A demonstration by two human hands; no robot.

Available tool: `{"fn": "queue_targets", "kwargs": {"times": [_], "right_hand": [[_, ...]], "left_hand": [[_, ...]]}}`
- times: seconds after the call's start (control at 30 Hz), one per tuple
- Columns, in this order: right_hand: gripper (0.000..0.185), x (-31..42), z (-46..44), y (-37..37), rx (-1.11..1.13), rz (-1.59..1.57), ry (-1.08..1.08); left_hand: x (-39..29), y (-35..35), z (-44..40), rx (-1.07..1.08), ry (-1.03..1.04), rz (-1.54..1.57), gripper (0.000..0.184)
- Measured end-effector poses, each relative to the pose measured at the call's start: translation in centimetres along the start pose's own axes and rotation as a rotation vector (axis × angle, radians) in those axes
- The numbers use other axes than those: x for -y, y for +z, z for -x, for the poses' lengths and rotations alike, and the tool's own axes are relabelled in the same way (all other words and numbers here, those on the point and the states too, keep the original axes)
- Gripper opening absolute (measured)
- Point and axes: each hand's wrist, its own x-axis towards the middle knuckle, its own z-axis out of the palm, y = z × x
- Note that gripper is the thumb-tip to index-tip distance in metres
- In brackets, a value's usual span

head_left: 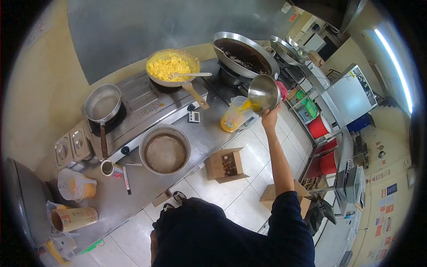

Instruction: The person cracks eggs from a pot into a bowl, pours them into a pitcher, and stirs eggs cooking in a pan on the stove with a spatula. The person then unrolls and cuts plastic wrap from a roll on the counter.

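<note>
My right hand [270,116] grips the rim of a steel bowl [260,94], which is tilted on its side. Yellow liquid runs from the bowl into a clear plastic jug [232,116] at the counter's edge, and the jug's lower part holds more of it. A pink cloth [282,90] shows behind the bowl. Of my left hand [154,244], only a strip of skin shows beside my dark shirt; its fingers are hidden. Left of the jug, a pan [165,57] of yellow scrambled food stands on the stove with a white spatula [192,74] in it.
A wok of dark liquid [244,55] stands behind the bowl. On the counter [202,138] are an empty round pan [165,149], a timer [194,116] and a marker [126,180]. A small saucepan [103,103] sits on the left burner. Open cardboard boxes [212,167] lie on the floor.
</note>
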Motion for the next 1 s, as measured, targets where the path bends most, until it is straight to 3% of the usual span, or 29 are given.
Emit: {"fn": "queue_targets", "kwargs": {"times": [0.07, 0.2, 0.27, 0.3, 0.33, 0.4, 0.47, 0.5, 0.53, 0.57, 0.63, 0.67, 0.73, 0.8, 0.93, 1.0], "right_hand": [[0.072, -0.3, 0.3, 1.0, -0.224, 0.02, -0.388], [0.072, 1.0, 1.5, 1.7, -0.345, 0.058, -0.531], [0.071, -0.5, 1.4, 3.3, -0.211, -0.2, -0.07], [0.073, -3.4, 0.1, 5.2, -0.233, -0.401, 0.051], [0.073, -2.7, 0.0, 5.2, -0.223, -0.407, 0.052], [0.062, -0.9, 0.1, 5.6, -0.436, -1.174, 0.467], [0.049, -1.5, 1.9, 4.4, -0.118, -1.392, 0.434], [0.042, 1.0, 4.7, 3.3, -0.091, -1.339, 0.409], [0.04, 2.5, 7.8, 1.9, 0.009, -1.35, 0.517], [0.04, 3.2, 11.4, 1.6, 0.089, -1.293, 0.387], [0.04, 3.4, 17.6, 1.7, 0.105, -1.266, 0.58], [0.04, 0.9, 20.6, 2.5, 0.296, -1.293, 0.671], [0.039, -0.3, 25.0, 4.2, 0.41, -1.173, 0.917], [0.037, -3.3, 26.7, 7.9, 0.444, -1.18, 0.987], [0.035, -7.7, 26.7, 15.1, 0.401, -1.109, 0.925], [0.04, -5.6, 25.9, 16.4, 0.388, -1.1, 0.705]], "left_hand": [[-2.0, -1.1, 0.8, -0.033, 0.025, -0.117, 0.033], [-1.8, -1.9, 0.8, -0.005, 0.001, -0.061, 0.031], [2.3, 0.2, -0.5, -0.045, 0.046, 0.018, 0.027], [3.5, 0.8, -0.6, -0.08, 0.096, 0.095, 0.024], [3.3, 0.6, -0.4, -0.087, 0.087, 0.096, 0.024], [2.5, 0.8, 0.0, -0.085, -0.019, 0.39, 0.022], [2.2, 0.9, 1.9, -0.108, -0.144, 0.694, 0.02], [2.4, 0.8, 2.9, -0.131, -0.203, 0.846, 0.018], [3.0, 1.1, 3.0, -0.142, -0.177, 0.855, 0.019], [4.3, 1.9, 3.0, -0.147, -0.083, 0.699, 0.019], [7.2, 3.0, 2.6, -0.254, 0.326, 0.082, 0.02], [6.9, 3.3, 3.3, -0.207, 0.189, 0.152, 0.02], [5.0, 3.1, 4.4, -0.158, 0.04, 0.221, 0.02], [3.6, 2.9, 5.4, -0.13, -0.015, 0.235, 0.02], [1.6, 2.4, 5.6, -0.106, -0.034, 0.25, 0.021], [1.0, 1.5, 5.7, -0.107, -0.031, 0.277, 0.022]]}}
